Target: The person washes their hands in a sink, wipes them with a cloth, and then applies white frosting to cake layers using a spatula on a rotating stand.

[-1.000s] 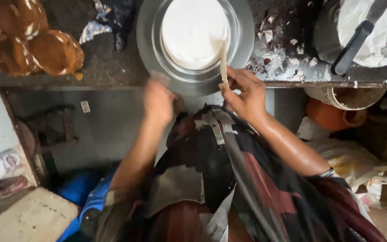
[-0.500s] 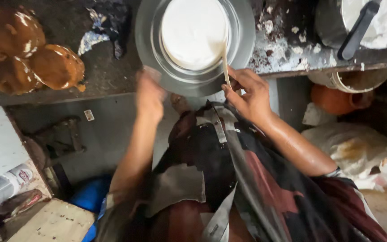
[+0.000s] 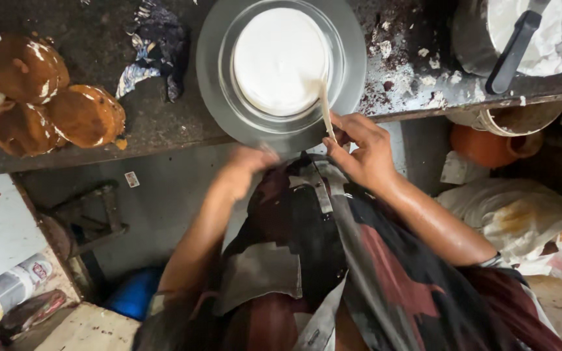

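Partly blurred, the left hand [image 3: 245,170] sits at the near rim of the turntable [image 3: 352,58], and whether its fingers grip that rim or merely brush it cannot be told. The right hand [image 3: 362,148] shows more clearly: thumb and fingers are pinched on the lower end of a thin pale spatula [image 3: 326,110], whose upper end lies against the right side of the cake [image 3: 280,60]. The cake, round and coated in smooth white cream, stands in the middle of the grey metal turntable, which overhangs the front edge of the dark bench [image 3: 164,123]; its far rim is cut off by the top of the frame. At the top right a metal pot [image 3: 469,32], also cut off, holds white cream, with a black-handled tool [image 3: 512,49] resting in it. At the left, brown sponge rounds [image 3: 47,97] lie clustered on the bench, one cropped by the frame edge, and crumpled foil [image 3: 154,52] lies between them and the turntable. Crumbs and cream smears [image 3: 411,71] dot the bench to the right. Below the bench an orange clay pot [image 3: 492,146] is half hidden in shadow, beside crumpled white bags [image 3: 515,214]. The person's apron [image 3: 333,260] hides the floor beneath.
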